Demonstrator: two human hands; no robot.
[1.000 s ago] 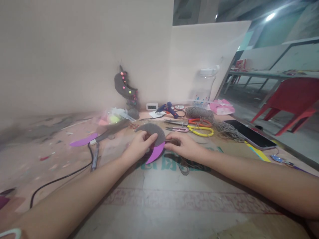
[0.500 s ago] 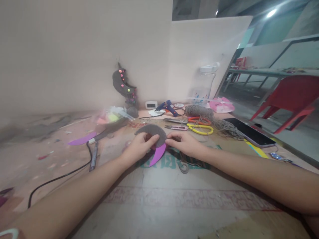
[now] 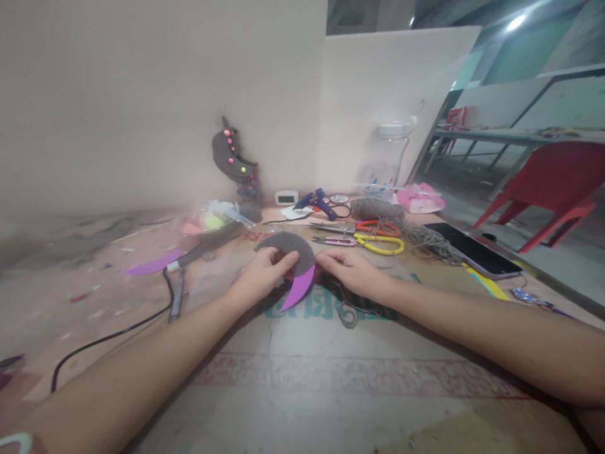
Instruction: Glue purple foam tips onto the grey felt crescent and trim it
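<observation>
A purple foam crescent (image 3: 297,285), its upper part wrapped in grey-brown twine (image 3: 287,244), lies on the cardboard-covered table in the middle of the head view. My left hand (image 3: 261,275) pinches its left side with the fingers closed on it. My right hand (image 3: 348,269) presses its right edge, fingers closed on the twine end. A loose tail of twine (image 3: 348,311) curls on the table just below my right wrist.
Behind the crescent lie yellow-handled scissors (image 3: 380,244), orange-handled scissors (image 3: 373,225), small snips (image 3: 334,241), a blue glue gun (image 3: 316,202), a twine ball (image 3: 376,209) and a phone (image 3: 475,250). A finished decorated crescent (image 3: 232,159) leans on the wall. A black cable (image 3: 113,332) runs left.
The crescent has been turned slightly and lifted a little toward the far side. My right hand slid in closer to its right edge. The view has shifted a bit.
</observation>
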